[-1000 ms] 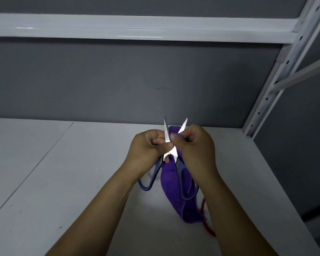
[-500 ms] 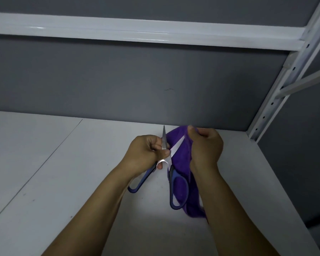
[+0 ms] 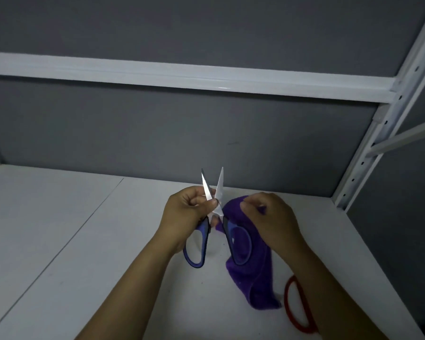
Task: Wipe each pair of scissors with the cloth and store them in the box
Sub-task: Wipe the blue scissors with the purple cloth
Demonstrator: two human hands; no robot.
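Blue-handled scissors, blades apart, pinched by fingers of left hand; purple cloth in curled right hand.

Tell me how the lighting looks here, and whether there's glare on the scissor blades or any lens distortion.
Head view: dim overall; the blades of the blue scissors glare almost white, losing detail; the purple cloth reads dark but legible; the white beam carries one small highlight; the wide-angle lens leans the upright post.

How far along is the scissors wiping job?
Nothing looks stored; no box is in view. In hand: the left hand holds the blue scissors open while the right hand holds the cloth. Left: finishing them, plus the red scissors on the shelf.
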